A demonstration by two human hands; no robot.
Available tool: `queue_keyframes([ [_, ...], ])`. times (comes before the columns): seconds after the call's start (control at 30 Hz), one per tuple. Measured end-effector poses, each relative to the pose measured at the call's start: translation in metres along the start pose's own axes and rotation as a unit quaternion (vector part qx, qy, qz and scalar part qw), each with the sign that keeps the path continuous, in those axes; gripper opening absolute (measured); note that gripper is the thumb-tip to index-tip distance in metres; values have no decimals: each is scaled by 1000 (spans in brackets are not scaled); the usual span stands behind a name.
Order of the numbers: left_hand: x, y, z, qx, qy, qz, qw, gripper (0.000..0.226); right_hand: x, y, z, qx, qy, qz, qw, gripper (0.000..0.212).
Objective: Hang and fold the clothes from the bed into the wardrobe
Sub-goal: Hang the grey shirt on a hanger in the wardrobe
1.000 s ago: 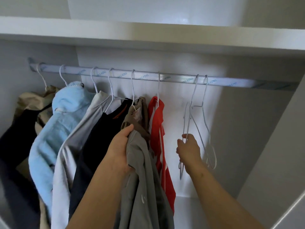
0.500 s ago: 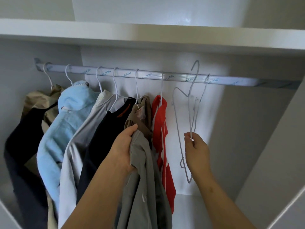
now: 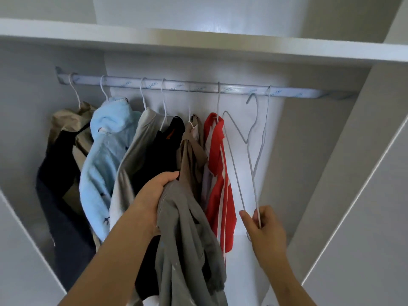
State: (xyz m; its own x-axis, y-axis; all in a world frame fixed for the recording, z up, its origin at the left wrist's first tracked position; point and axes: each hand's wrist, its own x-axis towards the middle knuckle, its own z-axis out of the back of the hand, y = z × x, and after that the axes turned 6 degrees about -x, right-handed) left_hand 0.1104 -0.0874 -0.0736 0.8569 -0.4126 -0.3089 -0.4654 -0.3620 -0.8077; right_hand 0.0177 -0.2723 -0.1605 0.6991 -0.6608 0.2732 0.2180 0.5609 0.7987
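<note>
I am facing the open wardrobe. My left hand is shut on a bunched grey garment that hangs down in front of the clothes on the rail. My right hand pinches the lower wire of an empty white hanger; its hook is off the rail, just below it. A second empty hanger still hooks the rail beside it. On the rail hang a red-and-white top, a brown garment, a black top, a pale grey one, a light blue fleece and a tan-and-navy jacket.
A white shelf runs above the rail. White side panels close the wardrobe on the right and at the lower left. The right part of the rail, beyond the empty hangers, carries nothing.
My right hand lifted one empty hanger off the rail and has drawn it down and toward me. My left hand kept hold of the grey garment, hardly moving.
</note>
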Motion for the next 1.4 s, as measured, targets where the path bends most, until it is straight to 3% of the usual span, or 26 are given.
queue_keyframes([
  [0.17,-29,-8,18,56,7,0,998,52,-54,0,-2,20,-18,-25,999,32],
  [0.23,-38,-9,18,86,16,8,996,39,-60,4,5,46,-13,-38,998,24],
  [0.33,-52,-9,15,153,47,30,987,20,-58,15,14,109,-10,-91,990,27],
  [0.47,-66,-22,19,253,74,-9,965,14,-60,23,14,68,-65,-104,990,15],
  [0.53,-66,-31,29,404,31,-112,907,23,-63,27,15,81,-61,-74,992,18],
  [0.63,-62,-40,46,637,-54,-252,727,39,-63,39,25,129,-22,-18,991,21],
  [0.7,-57,-44,55,662,-78,-279,691,40,-61,46,32,166,-14,-4,986,11],
  [0.73,-54,-48,58,652,-81,-285,697,39,-59,48,35,181,-25,2,983,14],
  [0.8,-52,-55,62,596,-97,-289,743,35,-57,48,39,190,-38,15,981,21],
  [0.9,-49,-67,70,509,-142,-275,803,39,-60,47,40,221,-5,40,974,29],
  [1.0,-49,-75,80,436,-147,-237,856,34,-63,50,43,277,74,30,957,34],
  [1.17,-59,-77,82,266,-88,-159,947,21,-67,50,50,203,234,45,950,32],
  [1.23,-62,-75,82,289,-66,-140,945,21,-69,47,51,173,266,37,948,33],
  [1.33,-68,-63,71,419,-41,-150,895,25,-71,49,47,133,281,33,950,30],
  [1.4,-72,-50,58,446,-8,-156,881,29,-73,54,38,103,284,48,952,23],
])
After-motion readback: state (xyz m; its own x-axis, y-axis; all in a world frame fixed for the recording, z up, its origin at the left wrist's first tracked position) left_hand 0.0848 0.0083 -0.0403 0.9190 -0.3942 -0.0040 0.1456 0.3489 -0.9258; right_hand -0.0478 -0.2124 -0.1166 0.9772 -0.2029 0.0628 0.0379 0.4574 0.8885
